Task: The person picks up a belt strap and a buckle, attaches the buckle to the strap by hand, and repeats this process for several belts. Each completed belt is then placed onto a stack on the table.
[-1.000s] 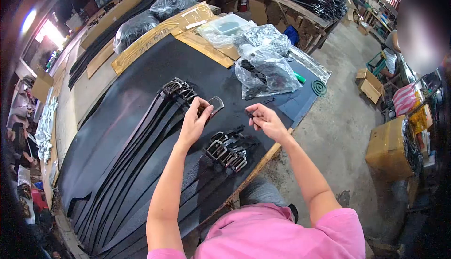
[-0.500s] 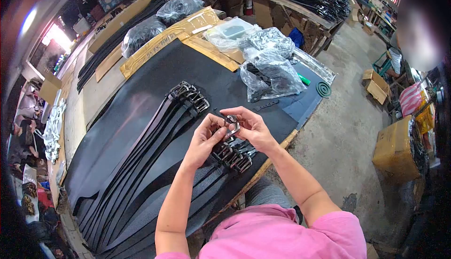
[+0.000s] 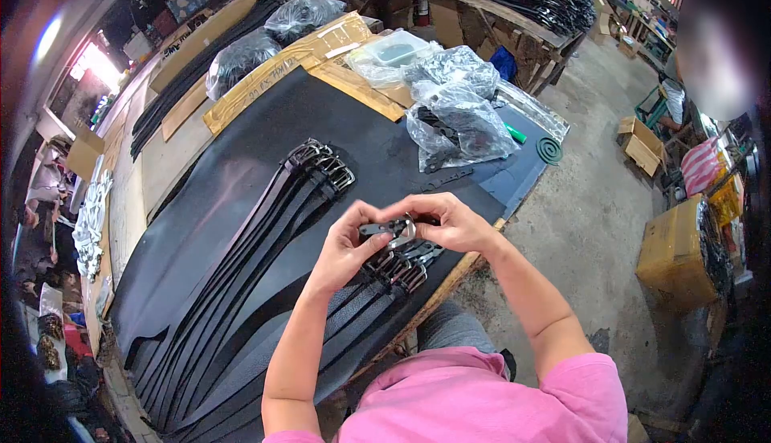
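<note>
A silver belt buckle (image 3: 405,236) with a short dark leather piece is held up between my two hands. My left hand (image 3: 350,247) pinches the leather side, thumb on top. At the other side, my right hand (image 3: 446,221) has its fingers closed around the buckle's edge; its fingertips are partly hidden. Just below lies a bundle of black belts (image 3: 345,322), their buckles (image 3: 397,270) gathered under my hands. To the left, another row of black belts (image 3: 257,242) is fanned out on the table, with buckles (image 3: 325,166) at the far end.
Black sheeting (image 3: 193,226) covers the table. Clear plastic bags (image 3: 462,126), a lidded plastic box (image 3: 396,48) and flattened cardboard (image 3: 273,77) lie at the far side. A green coil (image 3: 548,151) sits near the right corner. Cardboard boxes (image 3: 675,242) stand on the floor.
Both hands have moved slightly down, and the right hand also to the right. The buckle has turned, and more of the dark leather piece shows between my hands.
</note>
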The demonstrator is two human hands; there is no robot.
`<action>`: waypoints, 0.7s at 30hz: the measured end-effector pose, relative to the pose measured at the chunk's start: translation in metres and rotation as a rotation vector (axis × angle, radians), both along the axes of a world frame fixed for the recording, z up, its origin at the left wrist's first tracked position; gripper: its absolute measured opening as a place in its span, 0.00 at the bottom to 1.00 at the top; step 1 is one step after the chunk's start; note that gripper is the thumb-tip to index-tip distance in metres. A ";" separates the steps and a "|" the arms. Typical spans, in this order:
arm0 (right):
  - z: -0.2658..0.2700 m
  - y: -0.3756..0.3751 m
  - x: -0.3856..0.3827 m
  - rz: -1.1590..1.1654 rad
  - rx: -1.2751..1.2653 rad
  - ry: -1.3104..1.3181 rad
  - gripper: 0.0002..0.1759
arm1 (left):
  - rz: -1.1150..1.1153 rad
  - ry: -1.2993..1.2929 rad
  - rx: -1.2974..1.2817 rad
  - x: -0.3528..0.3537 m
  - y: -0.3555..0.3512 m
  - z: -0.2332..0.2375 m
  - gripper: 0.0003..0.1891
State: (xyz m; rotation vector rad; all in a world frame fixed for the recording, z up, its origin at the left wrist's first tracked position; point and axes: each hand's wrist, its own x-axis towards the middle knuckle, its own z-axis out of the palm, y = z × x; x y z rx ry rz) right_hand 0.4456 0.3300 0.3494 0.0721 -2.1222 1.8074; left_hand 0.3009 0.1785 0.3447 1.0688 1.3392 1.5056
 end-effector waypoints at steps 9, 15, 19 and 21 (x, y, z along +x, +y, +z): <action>0.006 0.033 0.017 0.321 -0.098 -0.398 0.11 | -0.178 -0.040 -0.128 -0.001 0.001 0.018 0.20; 0.023 0.030 0.021 0.370 0.034 -0.385 0.14 | -0.274 -0.124 -0.198 -0.008 0.006 0.017 0.15; 0.032 0.023 0.022 0.363 0.020 -0.464 0.14 | -0.373 -0.116 -0.274 -0.014 0.015 0.022 0.11; 0.036 0.020 0.025 0.357 0.033 -0.520 0.15 | -0.383 -0.071 -0.316 -0.004 0.019 0.033 0.10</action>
